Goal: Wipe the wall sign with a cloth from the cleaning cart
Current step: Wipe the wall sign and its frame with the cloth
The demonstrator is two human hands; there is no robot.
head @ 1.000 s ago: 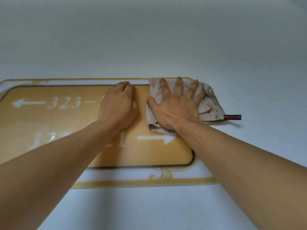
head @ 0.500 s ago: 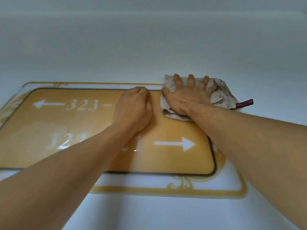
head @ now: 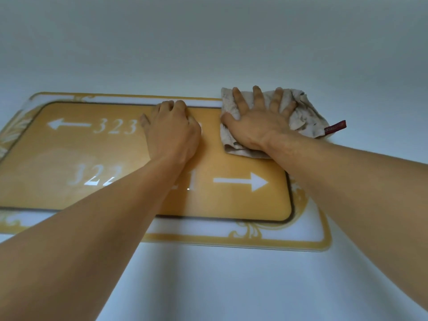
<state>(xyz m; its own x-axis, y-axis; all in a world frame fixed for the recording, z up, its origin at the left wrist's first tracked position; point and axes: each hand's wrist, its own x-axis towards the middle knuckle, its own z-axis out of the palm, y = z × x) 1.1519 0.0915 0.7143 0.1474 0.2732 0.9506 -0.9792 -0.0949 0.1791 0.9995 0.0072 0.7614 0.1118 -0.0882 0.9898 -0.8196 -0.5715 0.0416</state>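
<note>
Right hand is spread flat on the crumpled beige cloth with a red tag, pressing it over the far right corner of the yellow rectangular wall sign with white numbers and arrows; cloth hangs past that edge onto plain white wall. Left hand rests curled on the sign's far edge, gripping nothing. Loads of open sign to the left.
</note>
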